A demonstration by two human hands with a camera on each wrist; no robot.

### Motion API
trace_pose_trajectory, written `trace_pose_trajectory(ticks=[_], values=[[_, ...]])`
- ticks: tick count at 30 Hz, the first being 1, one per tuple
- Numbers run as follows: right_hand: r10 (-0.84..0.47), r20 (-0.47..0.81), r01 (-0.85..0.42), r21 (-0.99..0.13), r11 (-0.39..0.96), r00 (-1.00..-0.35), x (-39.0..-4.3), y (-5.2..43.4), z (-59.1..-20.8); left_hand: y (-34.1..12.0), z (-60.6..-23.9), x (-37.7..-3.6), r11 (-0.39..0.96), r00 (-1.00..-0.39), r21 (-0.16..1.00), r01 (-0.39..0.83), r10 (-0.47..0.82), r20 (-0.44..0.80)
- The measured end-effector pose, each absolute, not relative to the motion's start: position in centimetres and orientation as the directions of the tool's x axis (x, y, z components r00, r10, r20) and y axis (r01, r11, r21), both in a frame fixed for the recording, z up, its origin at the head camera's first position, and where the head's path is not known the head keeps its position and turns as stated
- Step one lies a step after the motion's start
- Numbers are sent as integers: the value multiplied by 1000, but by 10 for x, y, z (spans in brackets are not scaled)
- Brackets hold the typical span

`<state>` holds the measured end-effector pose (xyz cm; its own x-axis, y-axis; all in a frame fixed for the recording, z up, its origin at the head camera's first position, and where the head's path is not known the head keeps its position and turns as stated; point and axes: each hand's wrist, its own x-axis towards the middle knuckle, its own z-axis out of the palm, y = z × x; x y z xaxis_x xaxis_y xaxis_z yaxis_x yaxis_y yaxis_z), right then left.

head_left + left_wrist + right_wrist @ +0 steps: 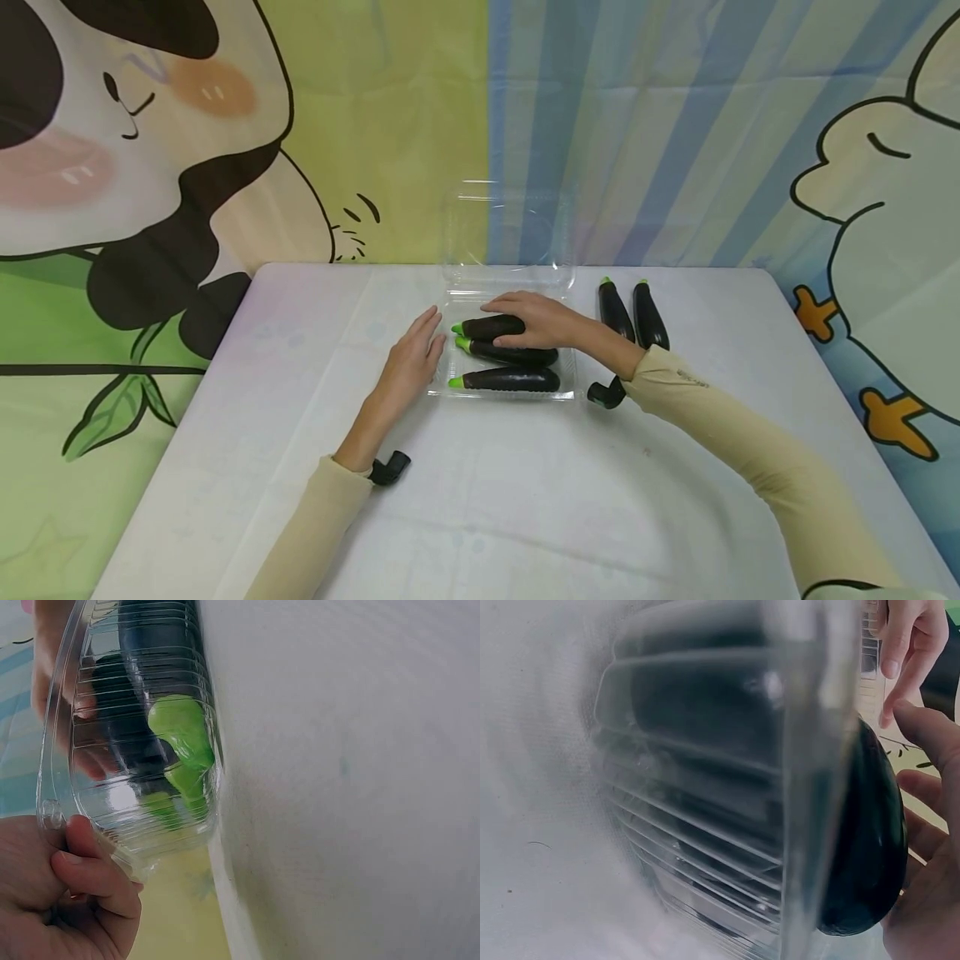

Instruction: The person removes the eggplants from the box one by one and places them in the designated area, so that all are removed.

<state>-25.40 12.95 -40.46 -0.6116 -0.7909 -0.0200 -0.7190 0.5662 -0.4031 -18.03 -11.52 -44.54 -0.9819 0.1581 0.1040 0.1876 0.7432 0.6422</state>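
Observation:
A clear plastic clamshell tray (pixel 572 385) sits mid-table with its lid (pixel 510 225) standing open behind it. Three dark eggplants with green caps lie inside. My right hand (pixel 536 321) grips the rearmost eggplant (pixel 487 327) from above; the middle eggplant (pixel 510 354) and the front eggplant (pixel 510 380) lie free. In the right wrist view my fingers (pixel 922 847) curl round the dark eggplant (pixel 862 847) at the tray wall (pixel 705 787). My left hand (pixel 412 358) rests against the tray's left rim, its thumb (pixel 82 847) touching the ribbed wall (pixel 135 817) near the green caps (pixel 180 735).
Two more eggplants (pixel 615 310) (pixel 649 315) lie side by side on the white table (pixel 480 500), right of the tray. A cartoon-printed backdrop hangs behind the table's far edge.

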Motion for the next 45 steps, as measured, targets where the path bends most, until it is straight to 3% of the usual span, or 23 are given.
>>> trace_pose_trajectory(ticks=[17, 24, 45], values=[[-790, -98, -715, -370, 594, -605, -254, 133, -410, -115, -446, -179, 739, -984, 650, 177, 156, 90], [-797, -72, -723, -378, 578, -600, -254, 135, -409, -115, -448, -180, 739, -983, 649, 181, 153, 99], [-650, 138, -644, -391, 658, -747, -221, 190, -391, -115, -448, -180, 738, -983, 650, 181, 152, 101]])
